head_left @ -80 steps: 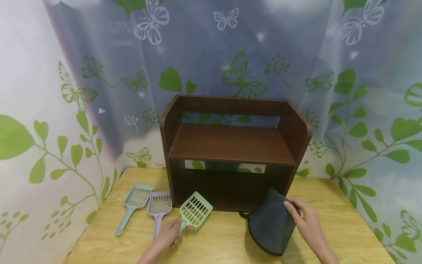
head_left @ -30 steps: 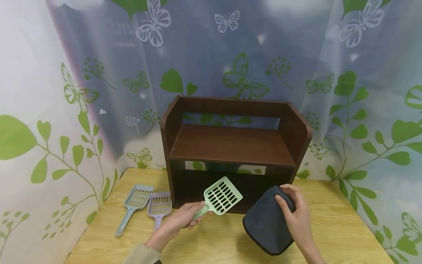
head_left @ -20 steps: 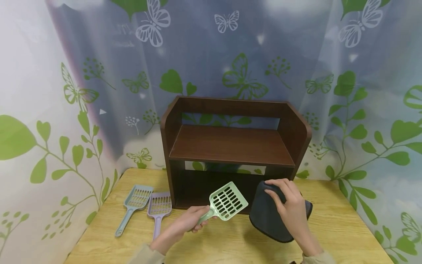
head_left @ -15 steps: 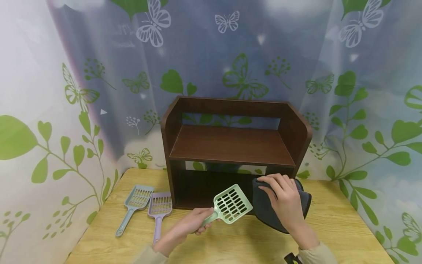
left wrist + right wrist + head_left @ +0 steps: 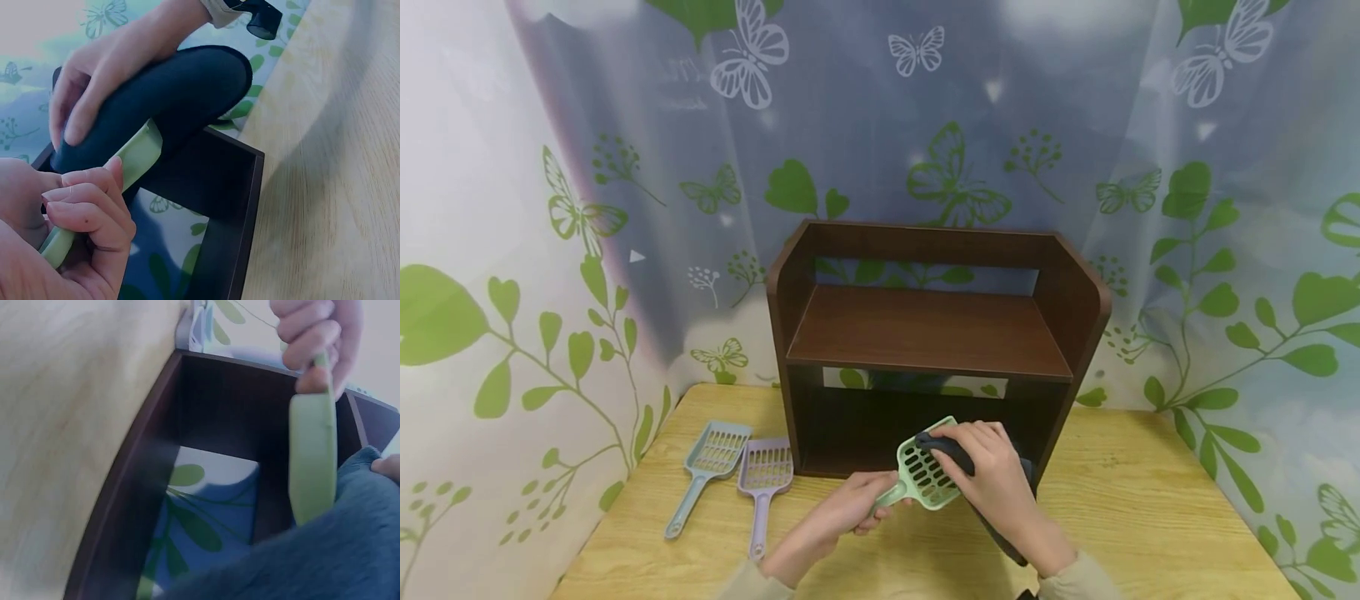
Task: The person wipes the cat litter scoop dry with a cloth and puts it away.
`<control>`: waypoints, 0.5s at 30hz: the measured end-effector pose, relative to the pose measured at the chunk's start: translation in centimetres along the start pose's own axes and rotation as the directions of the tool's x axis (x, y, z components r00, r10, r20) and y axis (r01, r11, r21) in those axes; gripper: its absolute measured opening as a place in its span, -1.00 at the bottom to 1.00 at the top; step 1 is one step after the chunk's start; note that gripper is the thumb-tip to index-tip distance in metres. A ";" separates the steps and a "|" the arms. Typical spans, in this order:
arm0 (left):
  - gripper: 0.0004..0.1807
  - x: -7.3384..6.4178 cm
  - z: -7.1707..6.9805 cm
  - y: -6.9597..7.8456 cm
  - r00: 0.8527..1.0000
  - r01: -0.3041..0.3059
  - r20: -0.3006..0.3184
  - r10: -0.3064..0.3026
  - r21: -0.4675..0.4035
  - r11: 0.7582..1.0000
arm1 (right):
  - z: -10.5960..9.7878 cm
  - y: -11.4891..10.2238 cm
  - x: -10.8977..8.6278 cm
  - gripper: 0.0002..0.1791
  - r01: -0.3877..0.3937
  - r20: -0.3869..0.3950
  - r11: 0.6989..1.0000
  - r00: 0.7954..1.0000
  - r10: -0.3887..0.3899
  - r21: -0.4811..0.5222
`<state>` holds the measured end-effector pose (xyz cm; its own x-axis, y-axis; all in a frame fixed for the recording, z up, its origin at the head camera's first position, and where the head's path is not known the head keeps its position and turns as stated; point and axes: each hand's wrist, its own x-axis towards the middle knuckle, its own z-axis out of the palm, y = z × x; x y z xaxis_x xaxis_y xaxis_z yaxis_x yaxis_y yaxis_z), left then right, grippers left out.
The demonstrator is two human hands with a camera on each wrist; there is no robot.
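Because the green scoop [image 5: 922,481], lower centre of the head view, appears light, stiff and slick, its handle [image 5: 891,497], gripped by the left hand [image 5: 856,500], suits holding, while the right hand [image 5: 996,475] pinches soft-looking dark cloth [image 5: 169,94] against its head.

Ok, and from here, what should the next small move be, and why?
Probably the right hand should draw the dark cloth gently across the slotted head of the green scoop. The cloth, gripped in that hand, appears to meet the head near its far edge, part of the slotted face shows uncovered, and the left hand holds the handle.
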<state>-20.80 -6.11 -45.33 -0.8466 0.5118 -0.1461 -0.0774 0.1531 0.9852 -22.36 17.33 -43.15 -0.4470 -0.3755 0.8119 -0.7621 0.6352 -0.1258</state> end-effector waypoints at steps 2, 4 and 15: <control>-0.46 0.0 0.2 0.1 1.000 -0.005 -0.007 0.005 0.002 1.000 | 0.4 -0.1 -0.3 -0.59 -0.017 0.025 1.000 1.000 0.017 0.000; -0.44 -0.1 0.4 0.2 1.000 -0.005 -0.018 0.005 0.005 1.000 | 0.8 -0.3 -0.6 -0.57 -0.014 0.028 1.000 1.000 0.014 -0.016; -0.54 0.6 1.9 0.7 1.000 -0.004 -0.014 0.004 0.008 1.000 | 1.9 -1.3 -0.9 -0.61 0.017 0.013 0.984 1.000 -0.015 -0.176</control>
<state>-20.37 -4.07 -44.93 -0.8540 0.5009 -0.1408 -0.0697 0.1580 0.9850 -21.83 15.56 -44.85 -0.4418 -0.3935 0.8062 -0.6754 0.7374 -0.0102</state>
